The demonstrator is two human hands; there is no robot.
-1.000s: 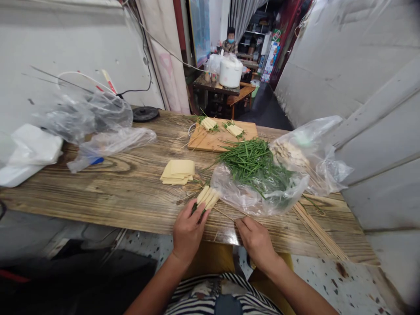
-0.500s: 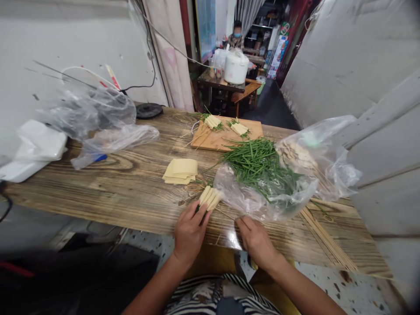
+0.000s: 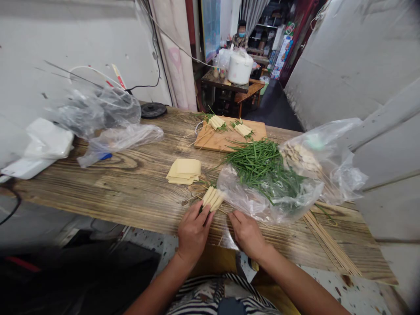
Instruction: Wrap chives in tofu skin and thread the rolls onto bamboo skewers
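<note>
Near the table's front edge, my left hand [image 3: 194, 227] is closed round the lower end of several pale yellow tofu-skin rolls [image 3: 212, 198] lying side by side, with green chives poking out of their ends. My right hand [image 3: 246, 232] pinches a thin wooden skewer [image 3: 223, 211] that runs into the rolls from the right. A stack of square tofu sheets [image 3: 184, 169] lies just beyond my left hand. To the right, a heap of cut chives [image 3: 257, 162] rests on an open clear plastic bag [image 3: 243, 192].
Two finished-looking skewered bundles [image 3: 217, 122] [image 3: 243, 130] lie on a wooden cutting board [image 3: 210, 142]. Loose skewers [image 3: 331, 243] lie at the right, below a bag of pale pieces [image 3: 300, 155]. Plastic bags [image 3: 121, 135] cover the left side. Someone sits behind a white cooker [image 3: 240, 68].
My right hand has moved left along the skewer, closer to the rolls, and less of the skewer shows between. My left hand keeps its hold. The whole view has shifted slightly.
</note>
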